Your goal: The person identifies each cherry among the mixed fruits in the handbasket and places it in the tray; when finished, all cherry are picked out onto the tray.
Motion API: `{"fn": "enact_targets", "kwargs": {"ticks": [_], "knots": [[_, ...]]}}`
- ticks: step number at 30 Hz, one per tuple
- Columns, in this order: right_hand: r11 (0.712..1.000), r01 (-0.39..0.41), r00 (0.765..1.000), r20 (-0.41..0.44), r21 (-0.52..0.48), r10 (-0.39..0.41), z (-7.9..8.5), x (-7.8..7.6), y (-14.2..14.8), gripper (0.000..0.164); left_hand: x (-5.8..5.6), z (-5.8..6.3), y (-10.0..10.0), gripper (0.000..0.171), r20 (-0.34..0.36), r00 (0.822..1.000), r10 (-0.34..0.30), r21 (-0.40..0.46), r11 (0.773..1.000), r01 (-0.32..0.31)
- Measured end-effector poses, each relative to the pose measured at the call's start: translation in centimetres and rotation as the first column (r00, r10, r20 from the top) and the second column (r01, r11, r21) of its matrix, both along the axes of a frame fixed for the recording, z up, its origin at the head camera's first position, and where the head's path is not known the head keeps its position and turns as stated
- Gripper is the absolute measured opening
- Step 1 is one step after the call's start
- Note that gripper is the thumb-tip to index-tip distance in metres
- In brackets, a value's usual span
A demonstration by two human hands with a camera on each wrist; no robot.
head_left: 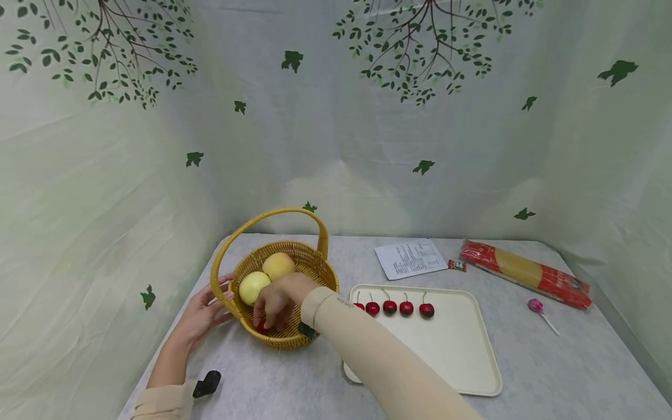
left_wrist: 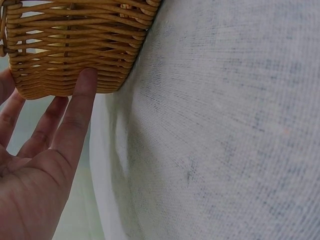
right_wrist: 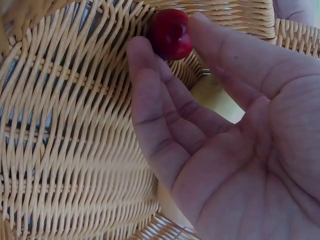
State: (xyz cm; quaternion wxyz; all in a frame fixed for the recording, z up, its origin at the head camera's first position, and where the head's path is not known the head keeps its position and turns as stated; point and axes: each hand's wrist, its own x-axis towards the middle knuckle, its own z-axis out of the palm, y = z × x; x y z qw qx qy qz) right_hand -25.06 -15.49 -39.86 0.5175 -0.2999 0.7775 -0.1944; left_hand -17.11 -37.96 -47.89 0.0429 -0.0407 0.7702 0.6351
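Observation:
My right hand point(head_left: 276, 302) reaches down inside a wicker basket point(head_left: 318, 271) with an arched handle. Between its thumb and fingertips it pinches a dark red cherry point(right_wrist: 170, 34), close to the woven wall. Beside that hand in the basket lie a pale yellow-green fruit point(head_left: 254, 288) and a yellow-orange round fruit point(head_left: 279, 266). My left hand point(head_left: 202, 309) rests against the basket's left outer side. In the left wrist view, its extended fingers point(left_wrist: 82, 107) touch the weave low on the wall.
Right of the basket, a cream tray point(head_left: 446, 356) bears a row of several stemmed cherries point(head_left: 406, 308); my right sleeve crosses its left part. Farther back lie a printed sheet point(head_left: 411, 258), a small red wrapped candy point(head_left: 457, 265), a long red-and-yellow packet point(head_left: 525, 273) and a pink lollipop point(head_left: 536, 305).

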Motion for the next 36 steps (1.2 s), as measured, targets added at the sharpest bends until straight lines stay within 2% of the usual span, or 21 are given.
{"fn": "enact_targets", "kwargs": {"ticks": [8,17,24,31,36], "knots": [[0.998,-0.045,0.997,-0.058,-0.033,0.043,0.0,-0.9,0.5,0.028,-0.2,0.0,0.1,0.063,-0.006,1.000,0.002,0.013,1.000,-0.002],[0.996,-0.041,0.993,-0.110,-0.076,0.033,-0.3,-2.0,2.2,0.025,-0.2,-0.2,0.0,0.063,-0.020,1.000,-0.006,0.023,1.000,0.006],[0.994,-0.068,0.980,-0.193,-0.081,0.051,-0.3,-2.6,4.0,0.025,-0.1,-0.3,-0.1,0.063,-0.020,1.000,-0.014,0.027,1.000,0.015],[0.993,-0.043,0.983,-0.184,-0.112,0.021,-0.4,-3.0,5.5,0.028,-0.3,-0.4,-0.2,0.063,-0.019,1.000,-0.014,0.027,1.000,0.014],[0.988,-0.048,0.978,-0.210,-0.149,0.016,-0.4,-3.2,6.3,0.023,-0.2,-0.4,-0.2,0.064,-0.022,1.000,-0.018,0.025,1.000,0.018]]}}
